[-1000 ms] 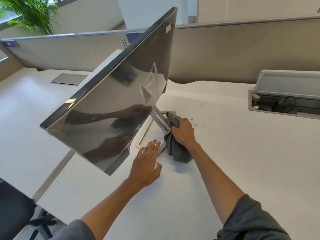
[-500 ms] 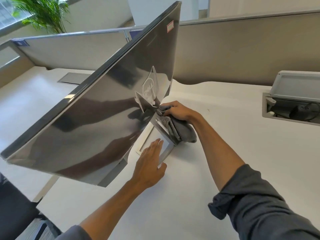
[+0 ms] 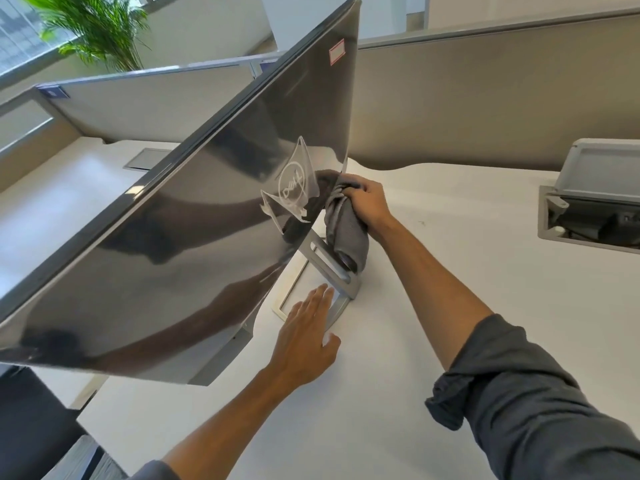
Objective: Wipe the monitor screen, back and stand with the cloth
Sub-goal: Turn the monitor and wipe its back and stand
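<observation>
Nearest the camera, two forearms reach out over a white desk (image 3: 450,244), the right one in a pushed-up dark grey sleeve (image 3: 526,403). The left hand (image 3: 304,337) lies flat with its fingers straight and together, palm down, fingertips on the silver base of the monitor stand (image 3: 337,285) and the heel of the hand on the desk. The base sits over a white rectangular frame (image 3: 289,299) set in the desktop.

Just beyond, the right hand (image 3: 369,202) is curled round a bunched grey cloth (image 3: 346,230), gripping its upper end where the stand's slanted arm meets the monitor. The cloth hangs down from the fist along the arm of the stand, its lower end close to the base.

The monitor (image 3: 194,237) is tilted, its glossy silver back facing the camera and mirroring both arms; a round logo shows near the stand joint, and a small red-edged sticker (image 3: 336,51) sits near the top corner.

Farther right, an open cable box (image 3: 588,209) with a raised grey lid is sunk in the desk. Behind run beige partition panels (image 3: 485,98), and a green palm plant (image 3: 93,29) stands at far left by a window.
</observation>
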`<state>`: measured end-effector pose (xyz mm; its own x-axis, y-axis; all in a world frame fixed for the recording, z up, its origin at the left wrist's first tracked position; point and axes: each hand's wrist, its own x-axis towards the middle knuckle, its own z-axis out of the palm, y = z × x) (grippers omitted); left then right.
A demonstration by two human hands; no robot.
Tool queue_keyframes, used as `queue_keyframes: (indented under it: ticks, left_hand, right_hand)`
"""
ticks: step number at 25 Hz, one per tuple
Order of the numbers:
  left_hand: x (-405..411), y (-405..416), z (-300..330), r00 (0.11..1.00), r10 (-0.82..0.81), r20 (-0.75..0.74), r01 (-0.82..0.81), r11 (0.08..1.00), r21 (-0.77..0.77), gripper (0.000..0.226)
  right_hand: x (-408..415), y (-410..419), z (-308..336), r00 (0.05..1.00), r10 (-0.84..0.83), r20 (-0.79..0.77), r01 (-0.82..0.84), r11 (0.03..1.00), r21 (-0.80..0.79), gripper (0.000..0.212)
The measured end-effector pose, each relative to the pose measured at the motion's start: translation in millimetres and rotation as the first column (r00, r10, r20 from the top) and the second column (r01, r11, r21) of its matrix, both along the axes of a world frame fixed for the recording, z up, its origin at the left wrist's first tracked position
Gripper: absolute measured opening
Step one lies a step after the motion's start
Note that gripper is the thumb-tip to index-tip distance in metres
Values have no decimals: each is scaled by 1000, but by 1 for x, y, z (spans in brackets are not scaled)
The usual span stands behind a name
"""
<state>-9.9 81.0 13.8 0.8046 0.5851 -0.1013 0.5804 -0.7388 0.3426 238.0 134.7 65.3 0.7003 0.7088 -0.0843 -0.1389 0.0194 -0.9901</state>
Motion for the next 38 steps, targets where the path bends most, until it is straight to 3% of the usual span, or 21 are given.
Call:
queue_keyframes:
  ticks: [2, 4, 7, 12, 17, 20, 22, 25, 28, 30, 32, 34, 38]
  left_hand:
    - [0, 0, 1, 1000, 9, 12, -10, 1000, 13, 73]
    - [-2, 0, 1, 1000, 9, 17, -9, 1000, 23, 72]
    - [-6, -1, -1, 1000, 18, -15, -18, 999, 39, 73]
    - [-10, 1, -4, 999, 10, -31, -7, 995, 102, 72]
    - [-14, 5, -6, 999, 16, -37, -11, 992, 125, 71]
    - [-15, 6, -5, 999, 16, -40, -10, 990, 140, 71]
    - [-17, 8, -5, 999, 6, -54, 2, 990, 145, 71]
    - [-21, 7, -7, 997, 4, -73, 7, 990, 141, 70]
    - [-23, 7, -7, 998, 2, -68, 8, 989, 146, 69]
    - [-24, 7, -7, 998, -5, -70, 15, 989, 145, 70]
    - [-25, 9, -6, 998, -7, -60, 16, 989, 149, 70]
    - [-26, 8, -6, 998, -13, -58, 21, 990, 141, 69]
    - [-32, 1, -9, 999, -14, -43, 20, 990, 142, 69]
  right_hand:
    - [-9, 3, -5, 961, -274, -30, 274, 962, -4, 27]
    - [-20, 3, -6, 923, -383, 36, 382, 923, 43, 27]
    - [-34, 7, -12, 914, -354, 198, 337, 935, 114, 28]
    - [-36, 15, -38, 834, -312, 455, 303, 948, 95, 26]
    - [-38, 16, -73, 641, -18, 768, 204, 968, -148, 28]
    - [-36, 13, -57, 744, -272, 610, 317, 948, 36, 37]
    - [-36, 16, -42, 765, -382, 518, 364, 921, 142, 35]
    - [-41, 23, -39, 814, -295, 500, 283, 954, 102, 30]
    - [-37, 21, -50, 809, -108, 578, 213, 970, -116, 26]
    - [-33, 15, -54, 802, -85, 592, 216, 964, -153, 26]
    - [-30, 14, -46, 871, -259, 418, 292, 956, -16, 25]
    - [-30, 19, -33, 919, -330, 216, 329, 943, 46, 25]
    - [-38, 21, -35, 987, -138, 86, 134, 990, 52, 19]
